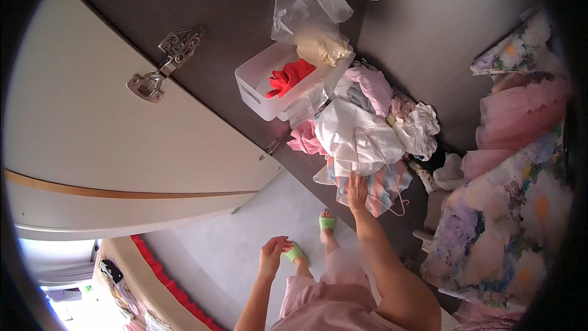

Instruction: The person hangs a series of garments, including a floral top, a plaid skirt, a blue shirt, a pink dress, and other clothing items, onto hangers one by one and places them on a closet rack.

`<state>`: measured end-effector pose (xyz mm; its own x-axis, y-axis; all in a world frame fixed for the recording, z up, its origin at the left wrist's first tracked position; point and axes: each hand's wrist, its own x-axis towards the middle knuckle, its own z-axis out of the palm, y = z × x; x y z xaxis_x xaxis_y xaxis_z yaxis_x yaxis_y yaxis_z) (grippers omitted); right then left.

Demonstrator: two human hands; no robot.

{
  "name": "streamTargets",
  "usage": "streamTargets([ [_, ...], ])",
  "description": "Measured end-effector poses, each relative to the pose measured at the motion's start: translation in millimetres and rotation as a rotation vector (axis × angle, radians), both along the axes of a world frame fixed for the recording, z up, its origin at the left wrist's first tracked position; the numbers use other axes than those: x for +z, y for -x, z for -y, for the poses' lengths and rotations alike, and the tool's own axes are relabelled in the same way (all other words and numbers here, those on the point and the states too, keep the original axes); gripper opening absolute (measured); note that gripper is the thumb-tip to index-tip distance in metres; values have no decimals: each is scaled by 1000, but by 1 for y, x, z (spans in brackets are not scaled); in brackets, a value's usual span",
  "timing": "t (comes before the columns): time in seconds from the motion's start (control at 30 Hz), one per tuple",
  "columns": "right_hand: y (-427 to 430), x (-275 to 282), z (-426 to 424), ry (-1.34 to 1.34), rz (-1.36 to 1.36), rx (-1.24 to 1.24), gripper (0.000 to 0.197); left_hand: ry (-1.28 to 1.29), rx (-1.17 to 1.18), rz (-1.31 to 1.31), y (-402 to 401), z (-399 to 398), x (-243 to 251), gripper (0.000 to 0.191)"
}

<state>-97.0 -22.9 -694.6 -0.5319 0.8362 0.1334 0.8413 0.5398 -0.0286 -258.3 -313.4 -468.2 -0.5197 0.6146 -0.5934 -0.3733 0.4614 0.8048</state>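
Note:
My right hand (356,191) is at the front of a heap of clothes, its fingers at the lower end of a thin pink wire hanger (389,163). The hanger lies over a white garment (353,135) and a blue and orange patterned cloth (388,184). Whether the fingers grip the hanger or the cloth cannot be told. My left hand (274,252) hangs over the floor with bent fingers, and no object shows in it. Behind the heap, a translucent plastic bin (262,106) holds a red cloth (291,77) and a cream cloth (324,49).
A clear plastic bag (305,4) stands behind the bin. An open cabinet door (138,147) with metal hinges (167,65) is on the left. Flower-patterned fabric (496,230) and pink tulle (519,115) hang at the right. Green slippers (327,224) are on my feet.

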Motion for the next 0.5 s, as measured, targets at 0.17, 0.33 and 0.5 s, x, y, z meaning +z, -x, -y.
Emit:
streamTargets([
  [0.17, -8, -20, -10, 248, 159, -38, 18, 27, -12, -3, 0, 16, -2, 26],
  [0.33, -14, 22, 0, 151, -266, 6, 17, -1, 11, -10, -1, 44, -2, 27],
  [0.5, -15, 134, 37, 383, -541, 132, 15, -70, 53, -78, 3, 77, 9, 25],
])
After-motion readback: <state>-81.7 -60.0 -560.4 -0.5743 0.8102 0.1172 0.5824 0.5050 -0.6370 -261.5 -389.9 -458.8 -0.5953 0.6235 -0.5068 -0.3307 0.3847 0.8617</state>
